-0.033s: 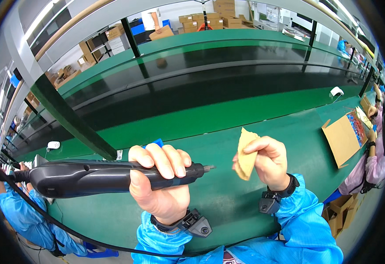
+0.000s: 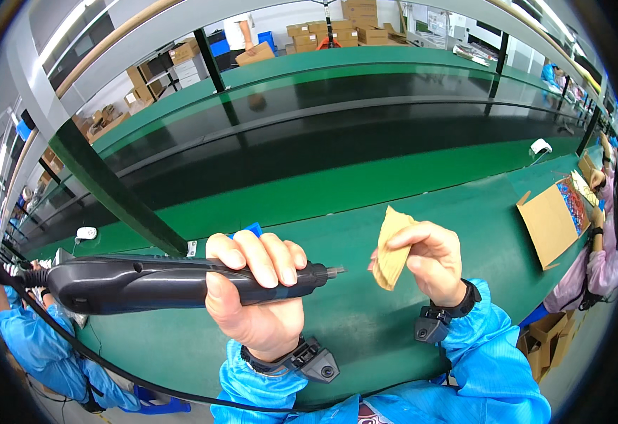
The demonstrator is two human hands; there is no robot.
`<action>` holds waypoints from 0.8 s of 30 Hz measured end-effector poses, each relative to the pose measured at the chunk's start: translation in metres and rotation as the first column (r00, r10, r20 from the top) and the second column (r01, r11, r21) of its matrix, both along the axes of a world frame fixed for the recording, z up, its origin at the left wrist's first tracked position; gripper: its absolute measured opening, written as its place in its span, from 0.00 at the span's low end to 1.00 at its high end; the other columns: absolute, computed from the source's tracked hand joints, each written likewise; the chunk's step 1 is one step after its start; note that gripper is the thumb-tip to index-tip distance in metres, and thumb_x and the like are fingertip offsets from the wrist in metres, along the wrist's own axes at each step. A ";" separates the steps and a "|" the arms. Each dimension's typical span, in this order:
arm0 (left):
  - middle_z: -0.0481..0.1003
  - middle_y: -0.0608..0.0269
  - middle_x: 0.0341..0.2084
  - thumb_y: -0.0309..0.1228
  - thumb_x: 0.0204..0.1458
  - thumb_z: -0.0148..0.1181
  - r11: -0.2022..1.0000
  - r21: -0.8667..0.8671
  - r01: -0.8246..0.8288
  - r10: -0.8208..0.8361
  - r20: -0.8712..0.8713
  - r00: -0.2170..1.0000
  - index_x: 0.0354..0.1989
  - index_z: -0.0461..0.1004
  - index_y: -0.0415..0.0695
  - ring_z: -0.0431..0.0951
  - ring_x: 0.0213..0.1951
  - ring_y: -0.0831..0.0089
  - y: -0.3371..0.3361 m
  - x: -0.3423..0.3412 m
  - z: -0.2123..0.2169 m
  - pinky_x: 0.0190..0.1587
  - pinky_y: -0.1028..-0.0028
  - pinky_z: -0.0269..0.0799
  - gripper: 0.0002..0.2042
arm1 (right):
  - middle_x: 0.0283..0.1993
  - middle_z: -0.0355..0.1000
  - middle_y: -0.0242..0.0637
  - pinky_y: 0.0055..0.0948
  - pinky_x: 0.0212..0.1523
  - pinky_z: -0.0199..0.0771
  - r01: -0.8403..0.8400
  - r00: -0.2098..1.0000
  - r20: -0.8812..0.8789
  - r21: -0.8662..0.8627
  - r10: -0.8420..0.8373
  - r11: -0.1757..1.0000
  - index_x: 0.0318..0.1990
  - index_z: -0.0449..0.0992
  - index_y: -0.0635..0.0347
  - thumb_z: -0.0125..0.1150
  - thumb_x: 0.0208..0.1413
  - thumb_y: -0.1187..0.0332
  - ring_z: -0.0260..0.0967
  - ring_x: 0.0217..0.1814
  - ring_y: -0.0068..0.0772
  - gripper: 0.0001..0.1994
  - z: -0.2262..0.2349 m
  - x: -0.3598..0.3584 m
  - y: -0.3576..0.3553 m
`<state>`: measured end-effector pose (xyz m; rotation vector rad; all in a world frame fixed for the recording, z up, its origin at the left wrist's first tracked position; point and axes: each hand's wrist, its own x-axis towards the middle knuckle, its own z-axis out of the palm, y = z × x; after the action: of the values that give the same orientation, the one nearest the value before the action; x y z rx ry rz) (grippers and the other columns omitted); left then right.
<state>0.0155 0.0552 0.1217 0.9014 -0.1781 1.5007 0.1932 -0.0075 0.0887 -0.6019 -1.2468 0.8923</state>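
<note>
Head view: nearest, the left hand (image 2: 274, 321) wraps firmly round a long, smooth, glossy black plastic power screwdriver (image 2: 125, 286), fingers curled over its top and thumb beneath; its short metal bit (image 2: 335, 271) points right, toward the other hand's fingertips. The right hand (image 2: 437, 263) pinches a folded, tan-yellow, thin-looking piece (image 2: 394, 258) between thumb and fingers, nearly closed on it; whether it is cloth or paper I cannot tell. The bit and the piece are apart, just beside each other. Below the fingers are shiny, crinkled blue sleeves (image 2: 489, 360) and black wrist straps with boxy units (image 2: 432, 326); a thick black cable (image 2: 122, 376) curves below the left fingers. Under both hands lies a matte green tabletop (image 2: 365, 339). Beyond the left fingers, a black-and-green post (image 2: 115, 187) slants upward. Well right of the right fingers stands an open brown cardboard box (image 2: 550, 230) beside a co-worker's pink sleeve (image 2: 605, 268). Farther ahead runs a dark, glossy belt (image 2: 288, 145), then stacked brown cartons (image 2: 323, 35).
</note>
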 end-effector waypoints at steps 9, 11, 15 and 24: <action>0.61 0.70 0.17 0.46 0.53 0.47 0.970 -0.073 0.231 -0.225 0.084 0.971 0.30 0.62 0.47 0.61 0.21 0.78 0.003 -0.006 0.004 0.28 0.74 0.58 0.14 | 0.30 0.72 0.41 0.21 0.32 0.70 0.315 0.927 0.196 0.059 -0.320 0.947 0.35 0.71 0.66 0.56 0.47 0.77 0.72 0.30 0.29 0.06 0.014 -0.014 -0.004; 0.61 0.71 0.17 0.46 0.52 0.48 0.965 -0.070 0.253 -0.248 0.078 0.966 0.31 0.62 0.47 0.61 0.20 0.78 0.003 -0.006 0.005 0.28 0.74 0.58 0.14 | 0.29 0.72 0.40 0.23 0.32 0.71 0.125 0.755 0.619 0.190 -0.217 0.974 0.39 0.69 0.64 0.55 0.48 0.76 0.72 0.32 0.32 0.09 0.019 0.003 -0.002; 0.61 0.70 0.17 0.45 0.52 0.48 0.961 -0.072 0.267 -0.259 0.096 0.961 0.30 0.61 0.46 0.60 0.20 0.79 0.000 -0.009 0.008 0.27 0.74 0.58 0.14 | 0.28 0.72 0.39 0.24 0.31 0.71 0.082 0.832 0.551 -0.022 -0.056 0.996 0.38 0.69 0.63 0.56 0.47 0.75 0.72 0.31 0.35 0.09 0.027 -0.006 -0.011; 0.60 0.70 0.18 0.43 0.53 0.48 0.958 -0.062 0.279 -0.273 0.095 0.957 0.30 0.61 0.45 0.60 0.19 0.79 0.001 -0.008 0.007 0.26 0.75 0.57 0.14 | 0.28 0.73 0.35 0.26 0.27 0.68 0.117 0.761 0.624 0.142 -0.181 0.983 0.33 0.71 0.61 0.59 0.45 0.69 0.70 0.26 0.35 0.08 0.022 -0.012 -0.008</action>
<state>0.0073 0.0565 0.1290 0.7194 -0.2965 1.2771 0.1814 -0.0155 0.1106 -0.9629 -1.8102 0.4894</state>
